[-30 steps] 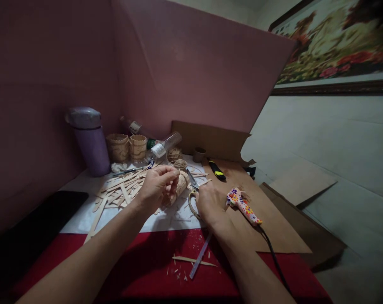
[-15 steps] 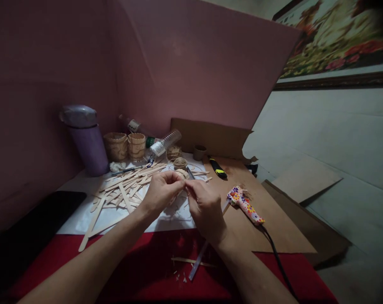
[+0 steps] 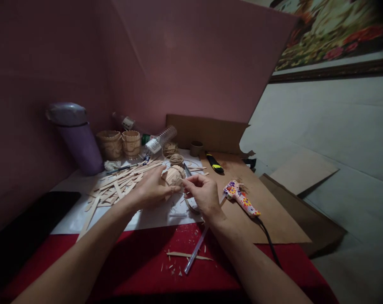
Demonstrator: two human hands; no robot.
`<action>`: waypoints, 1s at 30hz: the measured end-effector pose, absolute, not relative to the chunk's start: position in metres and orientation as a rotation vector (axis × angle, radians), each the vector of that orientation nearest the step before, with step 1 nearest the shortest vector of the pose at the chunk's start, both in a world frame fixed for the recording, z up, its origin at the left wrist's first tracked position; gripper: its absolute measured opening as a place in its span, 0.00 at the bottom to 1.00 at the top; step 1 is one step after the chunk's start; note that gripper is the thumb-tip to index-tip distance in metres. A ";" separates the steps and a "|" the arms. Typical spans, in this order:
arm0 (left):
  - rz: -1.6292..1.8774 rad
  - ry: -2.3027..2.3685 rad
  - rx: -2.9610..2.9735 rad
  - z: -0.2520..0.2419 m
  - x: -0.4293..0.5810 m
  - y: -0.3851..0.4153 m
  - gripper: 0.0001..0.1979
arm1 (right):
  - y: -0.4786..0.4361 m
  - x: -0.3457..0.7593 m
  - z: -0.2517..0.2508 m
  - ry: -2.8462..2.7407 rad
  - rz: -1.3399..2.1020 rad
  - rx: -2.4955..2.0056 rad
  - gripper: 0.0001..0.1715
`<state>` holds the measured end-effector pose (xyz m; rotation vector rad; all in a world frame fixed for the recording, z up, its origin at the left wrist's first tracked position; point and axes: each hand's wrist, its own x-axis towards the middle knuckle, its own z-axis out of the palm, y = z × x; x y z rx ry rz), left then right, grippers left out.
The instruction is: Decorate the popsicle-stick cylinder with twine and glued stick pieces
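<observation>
- Two bare hands work close together over white paper point(image 3: 140, 221).
- Left hand point(image 3: 151, 185): curled against the small wooden cup point(image 3: 173, 174), grasping it from its left side, thumb along the near edge.
- Right hand point(image 3: 201, 192): thumb and forefinger pinched on a pale sliver point(image 3: 182, 180) (its exact shape is too small to tell), just beside the cup.
- The cup sits between the hands, in front of the coiled twine point(image 3: 176, 159).
- Scissors point(image 3: 187, 169) lie just right of the cup, partly hidden by the right hand.
- Wooden sticks point(image 3: 115, 190) are heaped left of the left hand.
- A flowered glue gun point(image 3: 242, 198) rests on cardboard point(image 3: 273, 228), right of the right hand.
- A clear glue stick point(image 3: 194, 253) lies across another wooden stick point(image 3: 175, 254) on the red cloth point(image 3: 140, 261).
</observation>
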<state>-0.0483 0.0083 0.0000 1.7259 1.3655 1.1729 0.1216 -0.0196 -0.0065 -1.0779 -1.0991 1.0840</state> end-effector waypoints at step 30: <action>1.032 0.604 0.934 0.016 -0.030 -0.014 0.16 | -0.033 0.125 0.008 -1.177 0.884 -0.929 0.11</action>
